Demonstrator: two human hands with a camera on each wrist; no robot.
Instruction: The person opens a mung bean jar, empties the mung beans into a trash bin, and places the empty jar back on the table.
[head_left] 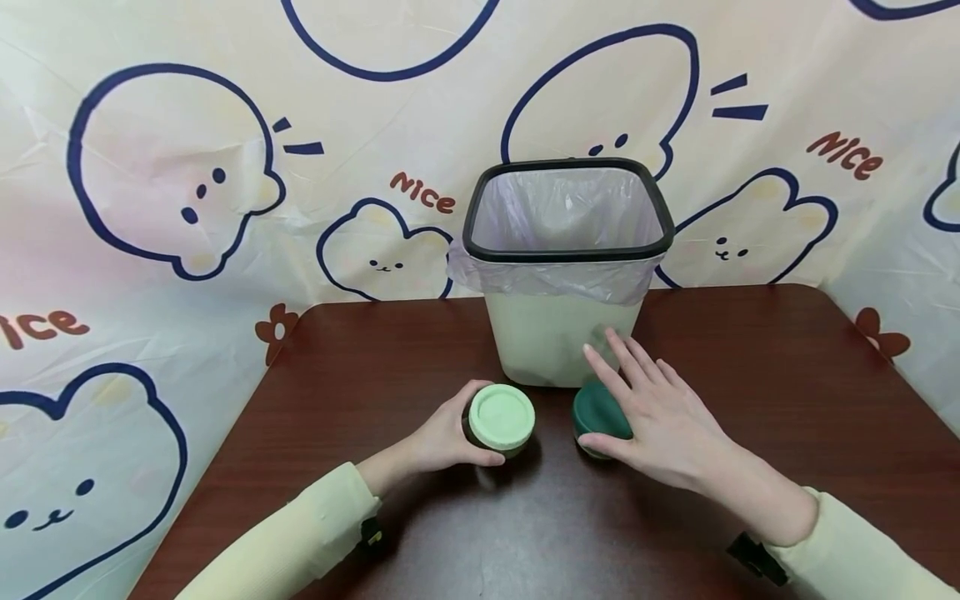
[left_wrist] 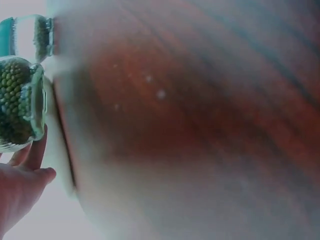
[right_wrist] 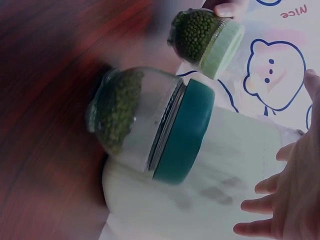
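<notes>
My left hand [head_left: 450, 433] grips a glass jar with a pale green lid [head_left: 502, 416], fingers and thumb around its sides. Small green beans [left_wrist: 14, 95] fill much of that jar in the left wrist view. Whether its base touches the table I cannot tell. To its right is a second glass jar with a dark green lid [head_left: 597, 410], partly filled with green beans [right_wrist: 122, 110]. My right hand [head_left: 660, 417] is beside this jar, fingers spread and straight. The right wrist view shows a gap between that hand and the dark green lid [right_wrist: 186, 132].
A pale bin [head_left: 558, 337] with a black rim and a plastic liner stands behind the jars, close to the dark green lid. The brown table [head_left: 360, 358] ends at a patterned cloth backdrop [head_left: 187, 325] behind and at the sides.
</notes>
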